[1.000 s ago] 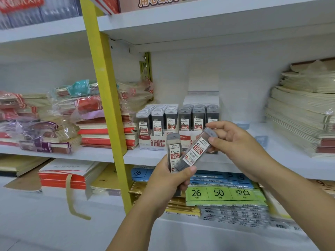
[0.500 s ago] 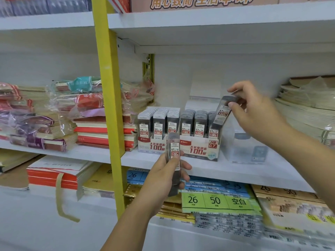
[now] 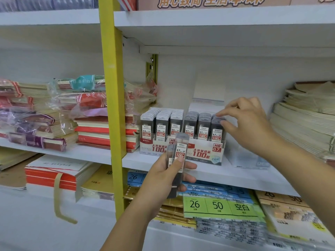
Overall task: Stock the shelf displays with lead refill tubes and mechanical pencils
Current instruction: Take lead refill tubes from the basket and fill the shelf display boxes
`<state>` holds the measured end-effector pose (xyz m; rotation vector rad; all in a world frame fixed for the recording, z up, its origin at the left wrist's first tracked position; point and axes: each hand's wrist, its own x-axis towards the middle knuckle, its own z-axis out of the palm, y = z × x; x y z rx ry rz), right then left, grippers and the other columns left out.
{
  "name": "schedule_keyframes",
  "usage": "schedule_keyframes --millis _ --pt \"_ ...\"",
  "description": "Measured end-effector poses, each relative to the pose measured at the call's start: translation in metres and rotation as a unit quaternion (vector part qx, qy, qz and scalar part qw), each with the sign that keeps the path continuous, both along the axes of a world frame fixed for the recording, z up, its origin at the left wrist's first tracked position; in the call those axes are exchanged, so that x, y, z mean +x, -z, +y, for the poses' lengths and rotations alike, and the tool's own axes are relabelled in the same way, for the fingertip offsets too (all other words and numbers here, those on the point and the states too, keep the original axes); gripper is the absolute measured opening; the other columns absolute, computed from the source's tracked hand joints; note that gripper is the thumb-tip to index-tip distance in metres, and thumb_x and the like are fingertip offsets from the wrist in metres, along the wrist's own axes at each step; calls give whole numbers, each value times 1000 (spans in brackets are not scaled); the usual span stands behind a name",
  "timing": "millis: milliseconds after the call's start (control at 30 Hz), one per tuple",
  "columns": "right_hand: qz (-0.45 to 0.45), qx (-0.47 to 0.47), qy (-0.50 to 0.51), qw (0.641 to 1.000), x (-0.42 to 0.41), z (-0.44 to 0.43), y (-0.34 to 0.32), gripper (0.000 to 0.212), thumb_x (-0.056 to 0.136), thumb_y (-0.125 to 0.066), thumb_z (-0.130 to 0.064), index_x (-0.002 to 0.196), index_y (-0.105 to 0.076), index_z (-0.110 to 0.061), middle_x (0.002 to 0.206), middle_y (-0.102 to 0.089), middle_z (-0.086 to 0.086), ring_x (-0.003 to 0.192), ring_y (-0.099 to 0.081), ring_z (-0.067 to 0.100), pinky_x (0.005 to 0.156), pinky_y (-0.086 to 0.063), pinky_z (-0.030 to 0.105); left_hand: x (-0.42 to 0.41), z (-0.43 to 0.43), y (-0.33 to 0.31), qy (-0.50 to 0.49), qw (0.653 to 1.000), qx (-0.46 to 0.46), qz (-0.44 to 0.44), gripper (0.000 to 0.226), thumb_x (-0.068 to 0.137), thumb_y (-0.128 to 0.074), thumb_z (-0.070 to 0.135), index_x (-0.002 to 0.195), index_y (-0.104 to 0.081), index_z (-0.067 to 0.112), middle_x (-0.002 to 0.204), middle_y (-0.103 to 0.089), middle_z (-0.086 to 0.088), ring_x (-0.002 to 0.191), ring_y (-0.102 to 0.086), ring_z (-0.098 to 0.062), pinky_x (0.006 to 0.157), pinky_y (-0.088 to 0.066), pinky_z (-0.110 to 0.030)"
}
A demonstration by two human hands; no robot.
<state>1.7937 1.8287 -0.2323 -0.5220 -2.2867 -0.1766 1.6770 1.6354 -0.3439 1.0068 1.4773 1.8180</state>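
Seating step, right hand (image 3: 248,124) pinching lead refill tube (image 3: 217,127) into display box (image 3: 204,153) just below; next, release, then fetch from spares (image 3: 180,153) gripped in left hand (image 3: 163,178).

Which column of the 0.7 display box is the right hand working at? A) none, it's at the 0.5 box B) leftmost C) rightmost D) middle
C: the right hand pinches the top of a tube in the rightmost column of the 0.7 display box; the left hand holds spare tubes.
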Motion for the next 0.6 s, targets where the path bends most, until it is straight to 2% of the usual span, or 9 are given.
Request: schedule_keyframes --millis 67,100,200,267,367,433,500,533,600 --pt "64 -53 -70 994 4 -20 12 25 93 -58 -25 116 -66 -29 103 -57 -11 95 -40 -2 78 -26 10 1 -2 -2 8 1000 15 -2 26 95 -56 47 118 -59 36 104 -77 2 75 -73 -11 58 -53 -19" --pt "78 -128 -121 981 5 -33 20 26 93 -57 -26 117 -63 -34 99 -59 -16 89 -45 -8 73 -33 6 1 -2 -3 13 1000 21 -2 29 91 -58 50 118 -59 37 106 -77 1 80 -73 -14 59 -54 -21" --pt "57 -362 -235 900 2 -64 44 31 93 -58 -32 121 -55 -45 100 -65 -17 89 -58 -10 71 -47 11 6 -1 -3 36 999 25 -3 24 89 -62 53 109 -65 42 107 -77 -4 86 -74 -19 60 -55 -23" --pt "56 -420 -268 865 -3 -71 53 28 94 -59 -25 118 -59 -40 100 -71 -12 90 -65 -3 75 -51 14 9 0 0 44 999 21 -9 20 90 -63 54 105 -67 42 105 -77 -6 85 -74 -19 60 -55 -24" --pt "111 -444 -304 835 -5 -73 50 22 94 -60 -15 110 -64 -30 90 -75 -11 78 -69 -2 62 -48 8 8 2 4 33 999 14 -22 29 89 -63 53 112 -64 35 101 -77 -9 82 -74 -19 59 -54 -25" --pt "194 -418 -302 834 -2 -70 42 20 94 -60 -15 104 -64 -32 87 -75 -9 74 -69 2 58 -51 13 3 2 3 27 999 17 -42 37 87 -61 44 119 -57 26 100 -77 -10 79 -72 -20 57 -54 -26" --pt "254 -363 -295 847 -1 -65 26 22 94 -59 -20 95 -62 -41 89 -72 -8 78 -69 11 61 -58 28 -3 1 2 6 998 27 -50 36 86 -57 35 119 -52 22 100 -77 -9 76 -70 -21 57 -53 -29" --pt "263 -327 -291 860 -2 -62 19 23 94 -59 -21 92 -60 -44 90 -71 -8 80 -69 12 63 -59 30 -5 0 3 -6 998 30 -48 30 91 -55 32 119 -51 22 100 -77 -8 76 -69 -21 58 -53 -29" --pt "247 -233 -275 900 -7 -54 4 21 94 -58 -22 94 -56 -42 85 -67 -11 80 -65 0 64 -54 16 -9 -2 5 -27 998 35 -46 18 102 -49 25 119 -53 23 99 -78 -4 78 -71 -18 58 -54 -28"
